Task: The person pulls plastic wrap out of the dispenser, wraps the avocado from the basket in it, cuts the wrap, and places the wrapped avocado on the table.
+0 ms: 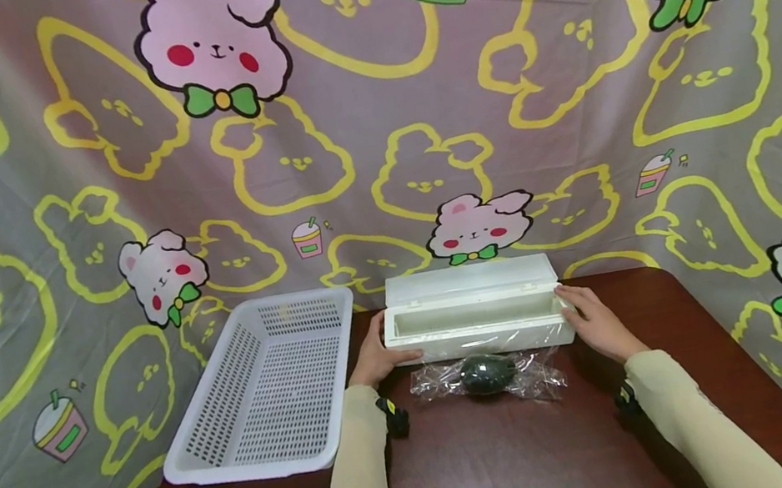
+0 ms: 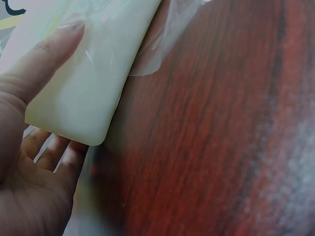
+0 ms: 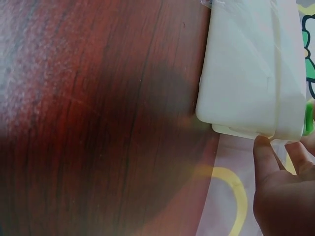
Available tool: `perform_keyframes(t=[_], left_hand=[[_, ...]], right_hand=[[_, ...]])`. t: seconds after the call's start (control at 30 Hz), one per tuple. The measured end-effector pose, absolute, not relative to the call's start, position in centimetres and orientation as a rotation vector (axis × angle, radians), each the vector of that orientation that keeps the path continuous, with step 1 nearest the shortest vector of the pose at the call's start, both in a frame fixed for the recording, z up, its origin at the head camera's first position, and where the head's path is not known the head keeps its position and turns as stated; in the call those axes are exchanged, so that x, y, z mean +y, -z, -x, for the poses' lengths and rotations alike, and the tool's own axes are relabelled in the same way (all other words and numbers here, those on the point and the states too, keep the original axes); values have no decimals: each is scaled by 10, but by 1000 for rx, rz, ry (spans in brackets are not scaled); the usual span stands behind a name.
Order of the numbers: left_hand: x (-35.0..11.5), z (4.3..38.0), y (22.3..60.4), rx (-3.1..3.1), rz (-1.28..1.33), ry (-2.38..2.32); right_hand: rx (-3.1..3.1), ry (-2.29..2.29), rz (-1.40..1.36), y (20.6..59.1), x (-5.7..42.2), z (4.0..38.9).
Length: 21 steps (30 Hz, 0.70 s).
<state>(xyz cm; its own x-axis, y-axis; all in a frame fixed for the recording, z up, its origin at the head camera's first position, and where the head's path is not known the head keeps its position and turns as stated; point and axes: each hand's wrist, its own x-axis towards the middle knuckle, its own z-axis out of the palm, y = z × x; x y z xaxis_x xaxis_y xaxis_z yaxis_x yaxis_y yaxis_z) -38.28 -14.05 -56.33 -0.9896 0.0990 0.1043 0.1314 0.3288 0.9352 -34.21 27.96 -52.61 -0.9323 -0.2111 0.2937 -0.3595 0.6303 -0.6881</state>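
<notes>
White box (image 1: 466, 342), long and narrow, lying on the dark red-brown table (image 1: 500, 464) between 4 and 5 o'clock from the centre of the head view. Its pale lid (image 1: 468, 280) stands raised along the 12 o'clock side.

From left to right: a pale, perforated plastic basket (image 1: 273, 468) sits towards 9 o'clock from the box, a little apart from it. Next comes the left grip (image 1: 375, 356), a bare hand curled round the box's 9 o'clock end, thumb flat on the front face and fingers at the end. It has a firm-looking hold.

At 6 o'clock, just in front of the box, a dark green oval object (image 1: 488, 374) lies with crinkled clear film (image 1: 544, 381); whether the film goes right round it cannot be told. Film also clings to the box's front.

At the 3 o'clock end, the right grip (image 1: 596, 323) is loosely extended, its fingertips touching the box rather than closing round it.

The box looks like stiff, fairly light plastic, smooth enough to slip; both ends seem the best places to hold it, clear of the lid, whose hinges may be its weak point. The film should be limp, clingy and easily torn, best taken by its edges. The oval looks firm and rounded, likely to roll, so cupping its sides would suit it.
</notes>
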Motion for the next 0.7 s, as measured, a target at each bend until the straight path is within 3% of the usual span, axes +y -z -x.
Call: perform_keyframes(t=[0.5, 0.7], left_hand=[[-138, 379, 568, -2466, 327, 1797], [-132, 369, 562, -2471, 253, 1687]], right_hand=[[-2694, -1348, -480, 528, 290, 344], [-2702, -1385, -447, 526, 290, 339]])
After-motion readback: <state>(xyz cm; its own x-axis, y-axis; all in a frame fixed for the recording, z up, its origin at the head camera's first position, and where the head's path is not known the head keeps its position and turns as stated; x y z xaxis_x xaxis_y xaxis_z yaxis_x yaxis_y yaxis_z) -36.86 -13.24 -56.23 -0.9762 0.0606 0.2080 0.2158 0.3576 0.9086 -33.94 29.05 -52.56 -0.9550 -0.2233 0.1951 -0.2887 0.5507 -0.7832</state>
